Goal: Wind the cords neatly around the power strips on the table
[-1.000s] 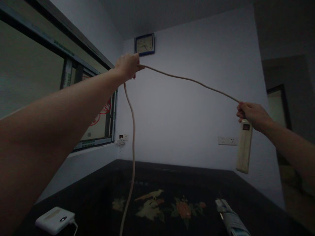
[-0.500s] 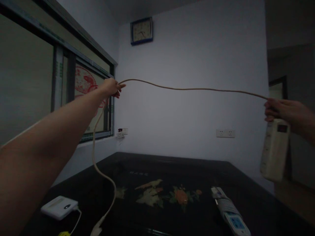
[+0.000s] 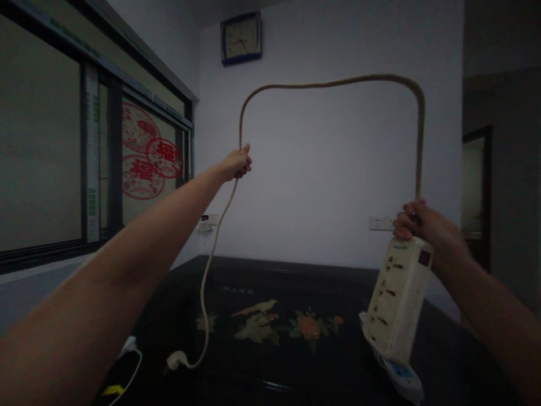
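Observation:
My left hand (image 3: 238, 163) is closed around the pale cord (image 3: 313, 85) of a power strip, partway along its length. From there the cord arches up and across to my right hand (image 3: 416, 223), whose fingers grip it just above the strip's top end. The off-white power strip (image 3: 397, 299) hangs below that hand, tilted, its sockets facing left. Under my left hand the cord drops to the dark table, where its plug (image 3: 177, 360) lies at or just above the surface. The strip partly hides a white device with a blue screen (image 3: 401, 371).
A dark glossy table (image 3: 296, 270) with a bird-and-flower picture fills the lower middle. At its left, a white box (image 3: 129, 345) with a thin cable is mostly behind my forearm, near a yellow item (image 3: 113, 389). Wall sockets (image 3: 381, 223) and a clock (image 3: 241, 38) are on the wall.
My hands have come closer together, the left moving right and the right moving left and down. The cord between them, nearly straight before, now bows upward. The strip swung in over the white device.

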Demonstrator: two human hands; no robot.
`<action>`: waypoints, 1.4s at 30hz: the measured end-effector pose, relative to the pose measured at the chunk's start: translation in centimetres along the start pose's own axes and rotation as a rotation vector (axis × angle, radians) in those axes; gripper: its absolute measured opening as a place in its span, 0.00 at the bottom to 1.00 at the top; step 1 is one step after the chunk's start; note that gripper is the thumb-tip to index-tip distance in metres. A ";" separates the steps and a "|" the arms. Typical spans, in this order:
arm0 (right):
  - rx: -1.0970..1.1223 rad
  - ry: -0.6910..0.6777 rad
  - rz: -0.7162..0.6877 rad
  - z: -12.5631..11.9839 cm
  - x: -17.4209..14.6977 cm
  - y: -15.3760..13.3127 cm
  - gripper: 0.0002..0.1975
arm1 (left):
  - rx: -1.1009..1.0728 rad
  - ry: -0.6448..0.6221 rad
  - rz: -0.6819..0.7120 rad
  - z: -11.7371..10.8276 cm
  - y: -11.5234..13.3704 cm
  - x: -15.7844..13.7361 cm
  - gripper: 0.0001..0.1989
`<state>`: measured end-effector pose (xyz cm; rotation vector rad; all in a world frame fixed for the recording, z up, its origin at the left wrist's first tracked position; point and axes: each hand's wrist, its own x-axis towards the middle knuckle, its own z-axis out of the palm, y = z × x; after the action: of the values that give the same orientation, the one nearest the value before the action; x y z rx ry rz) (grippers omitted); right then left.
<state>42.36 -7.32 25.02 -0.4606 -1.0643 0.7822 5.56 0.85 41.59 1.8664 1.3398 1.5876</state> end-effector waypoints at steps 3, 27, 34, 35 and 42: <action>0.137 -0.026 0.120 1.7 -2.8 2.5 0.18 | -0.233 -0.153 0.009 5.2 -0.9 -1.7 0.25; 0.298 -0.156 0.383 -2.5 -13.4 14.7 0.20 | 0.158 -0.062 0.195 19.4 -21.8 -11.7 0.25; 0.259 -0.110 0.414 -3.0 -13.9 16.0 0.22 | 0.150 -0.319 0.232 19.4 -25.5 -17.8 0.26; 0.254 -0.111 0.422 -3.0 -14.1 16.0 0.22 | 0.154 -0.360 0.236 19.5 -25.9 -18.7 0.25; 0.237 -0.061 0.415 -2.4 -14.7 16.2 0.20 | 0.187 -0.512 0.280 21.9 -29.3 -23.9 0.20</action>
<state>35.10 -7.84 4.25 -0.4625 -0.9272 1.2814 14.55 2.38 -1.13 2.4450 1.0575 1.0023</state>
